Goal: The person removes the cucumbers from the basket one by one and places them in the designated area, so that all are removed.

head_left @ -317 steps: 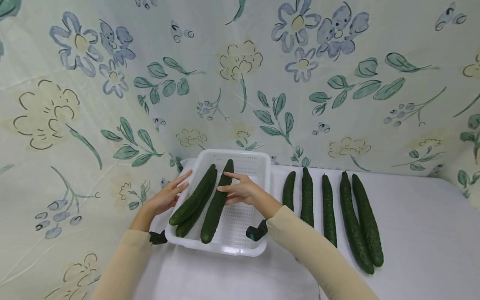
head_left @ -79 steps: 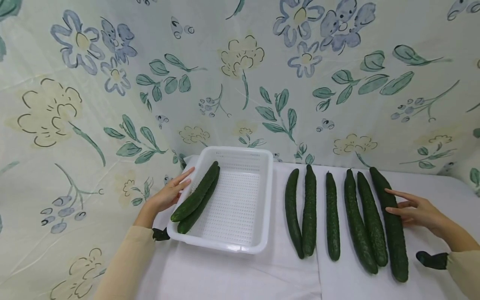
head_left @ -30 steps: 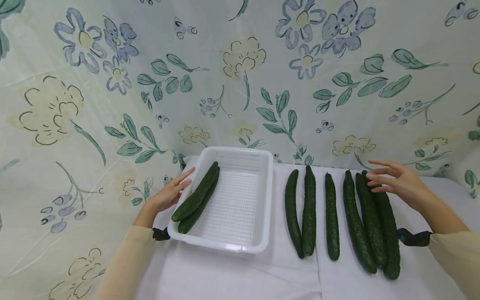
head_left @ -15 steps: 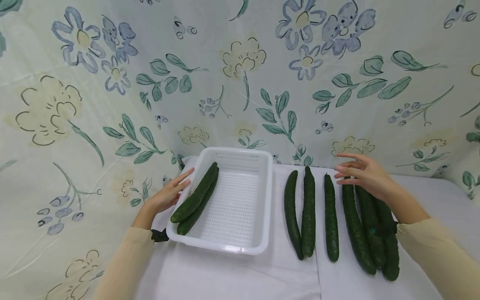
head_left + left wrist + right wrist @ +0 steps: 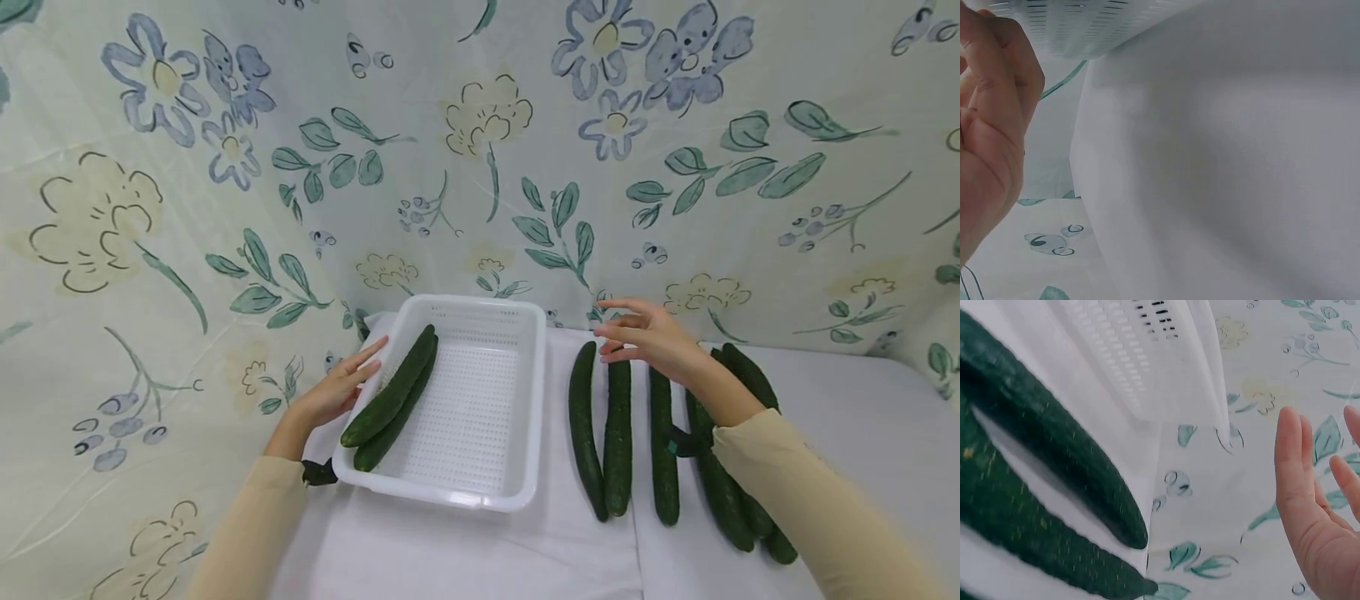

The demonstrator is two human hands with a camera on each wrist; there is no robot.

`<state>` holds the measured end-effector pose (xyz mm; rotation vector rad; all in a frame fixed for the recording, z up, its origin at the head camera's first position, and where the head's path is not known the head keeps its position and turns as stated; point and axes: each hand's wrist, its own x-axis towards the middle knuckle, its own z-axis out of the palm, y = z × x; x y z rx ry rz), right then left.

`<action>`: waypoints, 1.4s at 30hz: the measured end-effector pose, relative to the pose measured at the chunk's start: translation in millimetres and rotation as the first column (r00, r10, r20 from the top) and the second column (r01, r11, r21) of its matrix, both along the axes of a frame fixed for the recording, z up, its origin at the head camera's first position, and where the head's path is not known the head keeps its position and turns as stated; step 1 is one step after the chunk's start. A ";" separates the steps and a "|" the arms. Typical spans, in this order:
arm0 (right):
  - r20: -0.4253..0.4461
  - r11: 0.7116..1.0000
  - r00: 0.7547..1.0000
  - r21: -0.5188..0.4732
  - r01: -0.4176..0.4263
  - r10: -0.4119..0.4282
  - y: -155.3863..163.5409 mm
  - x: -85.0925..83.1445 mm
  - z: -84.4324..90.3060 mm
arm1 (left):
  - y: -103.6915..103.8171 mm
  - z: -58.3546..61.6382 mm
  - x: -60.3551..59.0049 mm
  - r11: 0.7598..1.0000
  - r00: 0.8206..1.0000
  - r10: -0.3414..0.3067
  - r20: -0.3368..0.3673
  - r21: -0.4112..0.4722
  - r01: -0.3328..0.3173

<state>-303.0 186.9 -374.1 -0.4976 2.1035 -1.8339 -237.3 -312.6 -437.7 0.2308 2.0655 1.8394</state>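
A white perforated basket [image 5: 480, 303] stands on the white table with two dark green cucumbers [image 5: 390, 398] lying along its left side. My left hand [image 5: 337, 390] rests on the basket's left rim with straight fingers; in the left wrist view the hand [image 5: 991, 125] sits beside the basket wall [image 5: 1085, 25]. Right of the basket lies a row of several cucumbers [image 5: 618, 442]. My right hand [image 5: 648, 337] hovers over the far ends of the leftmost ones, fingers spread, holding nothing. In the right wrist view the fingers [image 5: 1310, 506] stand above two cucumber tips [image 5: 1054, 437].
A flower-printed cloth [image 5: 480, 167] hangs behind and to the left of the table. My right forearm [image 5: 787, 492] covers part of the rightmost cucumbers [image 5: 750, 379]. White table surface [image 5: 862, 433] lies bare to the right and in front of the basket.
My right hand has swept left from the rightmost cucumbers to above the leftmost ones in the row. The left hand has stayed on the basket rim.
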 end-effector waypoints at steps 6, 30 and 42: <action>0.010 0.998 0.999 -0.041 -0.046 0.047 -28.1 -1.1 -1.8 | -0.3 -0.7 0.1 1.000 1.000 0.004 -0.005 -0.006 -0.004; 0.077 0.984 0.984 -0.087 -0.156 0.163 -105.4 -1.6 -5.1 | -0.9 -1.8 0.2 1.000 1.000 0.001 -0.003 -0.011 -0.001; 0.139 0.977 0.970 -0.106 -0.185 0.199 -154.2 -1.6 -10.8 | -0.5 -1.6 -0.9 1.000 1.000 0.001 -0.009 -0.008 -0.001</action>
